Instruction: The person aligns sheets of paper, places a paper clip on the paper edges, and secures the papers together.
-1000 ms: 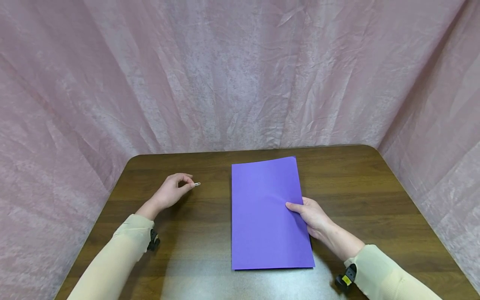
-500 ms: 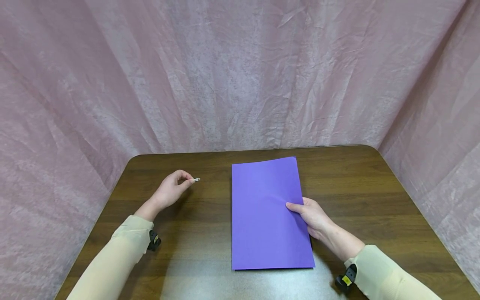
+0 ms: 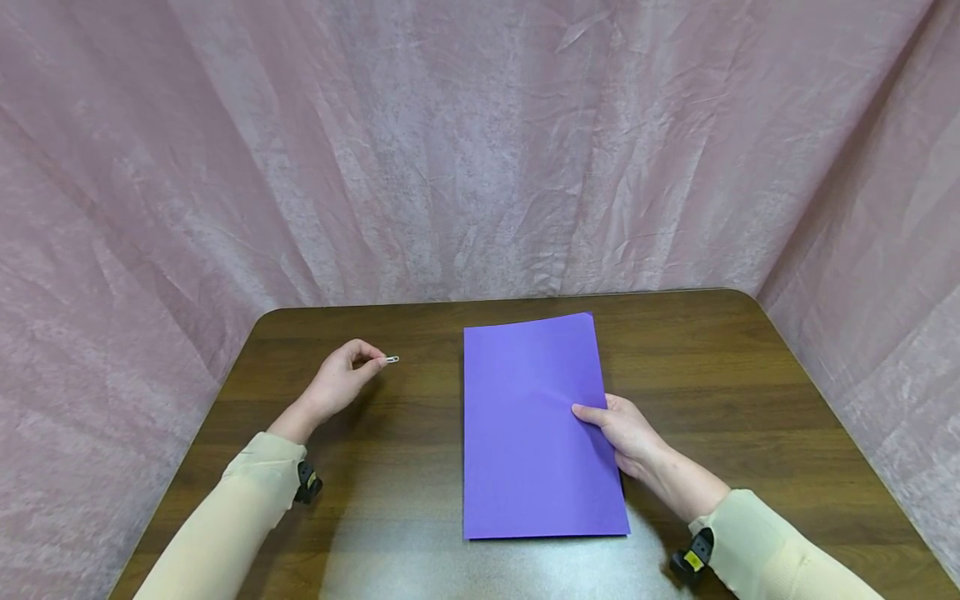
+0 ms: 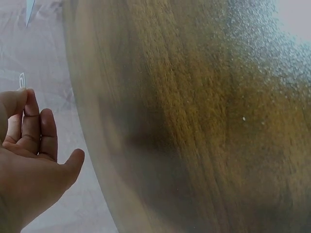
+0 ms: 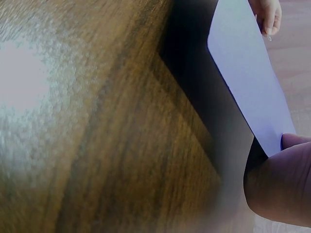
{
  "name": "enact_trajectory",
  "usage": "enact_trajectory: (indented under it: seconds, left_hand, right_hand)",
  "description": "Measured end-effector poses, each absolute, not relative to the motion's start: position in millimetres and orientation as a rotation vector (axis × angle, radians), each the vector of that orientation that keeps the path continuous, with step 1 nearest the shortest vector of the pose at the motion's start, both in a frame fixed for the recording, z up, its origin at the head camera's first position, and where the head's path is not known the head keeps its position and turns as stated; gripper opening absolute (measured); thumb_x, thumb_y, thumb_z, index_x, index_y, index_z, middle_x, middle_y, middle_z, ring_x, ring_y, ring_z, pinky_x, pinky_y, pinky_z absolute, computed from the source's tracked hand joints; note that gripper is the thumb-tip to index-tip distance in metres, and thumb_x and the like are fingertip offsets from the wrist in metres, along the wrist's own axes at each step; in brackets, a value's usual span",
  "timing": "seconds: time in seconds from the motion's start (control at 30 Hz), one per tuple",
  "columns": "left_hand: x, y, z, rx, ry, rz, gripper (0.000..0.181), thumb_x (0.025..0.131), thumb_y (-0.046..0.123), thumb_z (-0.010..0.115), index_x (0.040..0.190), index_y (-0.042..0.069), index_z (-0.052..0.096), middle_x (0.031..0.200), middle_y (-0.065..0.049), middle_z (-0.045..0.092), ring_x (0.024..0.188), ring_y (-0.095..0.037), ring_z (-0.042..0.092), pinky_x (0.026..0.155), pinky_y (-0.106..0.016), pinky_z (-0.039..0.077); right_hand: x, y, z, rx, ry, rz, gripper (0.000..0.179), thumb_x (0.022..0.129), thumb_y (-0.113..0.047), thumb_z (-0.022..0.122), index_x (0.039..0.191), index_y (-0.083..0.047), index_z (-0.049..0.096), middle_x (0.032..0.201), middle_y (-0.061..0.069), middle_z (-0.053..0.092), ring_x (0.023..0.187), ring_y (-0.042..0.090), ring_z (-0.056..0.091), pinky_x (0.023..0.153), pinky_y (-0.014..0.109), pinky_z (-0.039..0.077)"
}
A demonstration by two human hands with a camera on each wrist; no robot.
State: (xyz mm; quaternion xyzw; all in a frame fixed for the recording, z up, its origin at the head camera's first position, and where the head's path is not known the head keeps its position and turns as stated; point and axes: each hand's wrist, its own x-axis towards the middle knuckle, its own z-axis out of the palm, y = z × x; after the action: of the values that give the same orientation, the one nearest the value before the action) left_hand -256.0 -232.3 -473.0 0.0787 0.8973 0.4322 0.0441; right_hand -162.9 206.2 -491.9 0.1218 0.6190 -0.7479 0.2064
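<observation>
Between thumb and forefinger, my left hand (image 3: 339, 382) pinches a small white paper clip (image 3: 392, 360) above the table, left of the purple paper. In the left wrist view the paper clip (image 4: 22, 80) sticks up from the fingertips, with the other fingers loosely spread. My right hand (image 3: 633, 437) grips the right edge of the purple paper (image 3: 532, 450), thumb on top and the other fingers hidden beneath. The right wrist view shows the paper (image 5: 248, 73) raised off the table, its shadow below. Whether it is one sheet or several, I cannot tell.
A brown wood-grain table (image 3: 720, 375) with rounded far corners lies under both hands. Pink curtains (image 3: 480, 150) hang behind it and along its sides. Light glares off the tabletop near the front.
My left hand has risen slightly away from me with the paper clip, then stayed nearly still. The right hand and the purple paper have hardly moved.
</observation>
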Motion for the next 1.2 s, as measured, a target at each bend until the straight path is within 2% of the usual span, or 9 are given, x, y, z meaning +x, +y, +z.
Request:
enact_trajectory:
  seconds: [0.3, 0.53, 0.73, 0.93, 1.07, 1.2]
  left_hand:
    - [-255.7, -232.6, -474.2, 0.224, 2.707, 1.364, 0.023, 0.105, 0.028, 0.062, 0.117, 0.010, 0.069, 0.116, -0.009, 0.068, 0.103, -0.026, 0.058, 0.086, -0.040, 0.048]
    - [-254.6, -233.3, -474.2, 0.217, 2.706, 1.357, 0.028, 0.106, 0.031, 0.060, 0.123, 0.011, 0.070, 0.123, -0.009, 0.068, 0.109, -0.026, 0.060, 0.090, -0.041, 0.049]
    - [-255.1, -233.9, -475.8, 0.206, 2.719, 1.331, 0.029, 0.106, 0.032, 0.060, 0.119, 0.009, 0.070, 0.122, -0.011, 0.068, 0.109, -0.028, 0.060, 0.091, -0.042, 0.048]
    - [-254.2, -233.8, -477.2, 0.186, 2.712, 1.333, 0.037, 0.106, 0.037, 0.058, 0.121, 0.005, 0.066, 0.123, -0.014, 0.066, 0.112, -0.028, 0.058, 0.095, -0.044, 0.046]
    - [-254.5, -233.5, -477.4, 0.210, 2.698, 1.352, 0.040, 0.107, 0.036, 0.056, 0.122, 0.000, 0.064, 0.131, -0.018, 0.062, 0.123, -0.032, 0.054, 0.104, -0.049, 0.043]
    - [-255.4, -233.5, -475.9, 0.263, 2.696, 1.360, 0.039, 0.108, 0.031, 0.055, 0.119, -0.004, 0.065, 0.147, -0.020, 0.051, 0.140, -0.037, 0.042, 0.114, -0.055, 0.034]
  right_hand:
    - [-162.7, 206.3, -492.5, 0.339, 1.718, -2.089, 0.024, 0.100, -0.013, 0.064, 0.120, -0.001, 0.058, 0.088, 0.006, 0.075, 0.078, 0.019, 0.072, 0.068, 0.035, 0.059]
    - [-162.9, 207.0, -492.8, 0.348, 1.728, -2.081, 0.024, 0.101, -0.013, 0.064, 0.120, 0.000, 0.059, 0.088, 0.006, 0.075, 0.078, 0.019, 0.072, 0.068, 0.035, 0.059]
    - [-162.9, 207.3, -492.8, 0.353, 1.734, -2.078, 0.025, 0.101, -0.013, 0.064, 0.121, 0.001, 0.058, 0.088, 0.006, 0.075, 0.078, 0.019, 0.072, 0.068, 0.035, 0.059]
    - [-162.8, 207.4, -492.6, 0.354, 1.730, -2.082, 0.027, 0.101, -0.013, 0.064, 0.123, 0.001, 0.058, 0.089, 0.006, 0.075, 0.078, 0.019, 0.072, 0.068, 0.035, 0.059]
    - [-162.7, 207.4, -492.7, 0.354, 1.734, -2.079, 0.028, 0.101, -0.013, 0.064, 0.123, 0.002, 0.057, 0.089, 0.006, 0.075, 0.078, 0.020, 0.072, 0.068, 0.036, 0.059]
    - [-162.8, 207.8, -492.6, 0.353, 1.733, -2.078, 0.028, 0.101, -0.013, 0.064, 0.123, 0.002, 0.057, 0.089, 0.007, 0.075, 0.078, 0.020, 0.072, 0.068, 0.036, 0.059]
